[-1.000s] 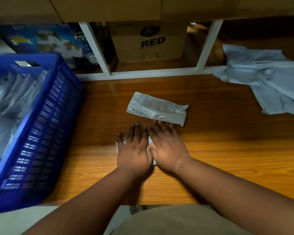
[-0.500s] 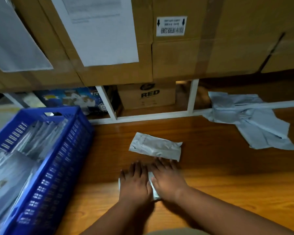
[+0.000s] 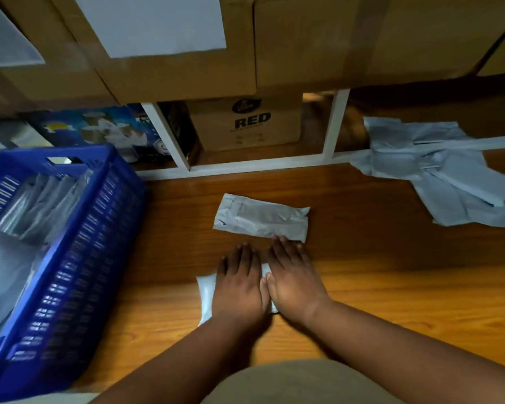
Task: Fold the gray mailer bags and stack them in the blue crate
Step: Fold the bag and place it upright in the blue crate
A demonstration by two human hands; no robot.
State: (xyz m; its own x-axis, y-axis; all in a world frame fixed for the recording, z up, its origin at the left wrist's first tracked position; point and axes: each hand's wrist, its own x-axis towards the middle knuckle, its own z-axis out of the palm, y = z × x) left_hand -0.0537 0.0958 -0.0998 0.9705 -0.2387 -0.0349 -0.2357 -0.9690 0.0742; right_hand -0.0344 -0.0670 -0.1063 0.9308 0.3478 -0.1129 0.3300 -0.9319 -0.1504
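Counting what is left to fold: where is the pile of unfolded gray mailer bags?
In the head view, the unfolded pile lies at the table's far right, draped against the white shelf frame, well beyond the right hand.

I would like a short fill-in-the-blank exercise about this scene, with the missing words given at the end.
1. Both hands, the left hand and the right hand, press flat on a folded ____ bag.
2. The crate beside the left hand is ____ in colour.
3. The cardboard box under the shelf bears the word ____.
4. The unfolded bags lie at the far ____ of the table.

Missing words: gray; blue; RED; right
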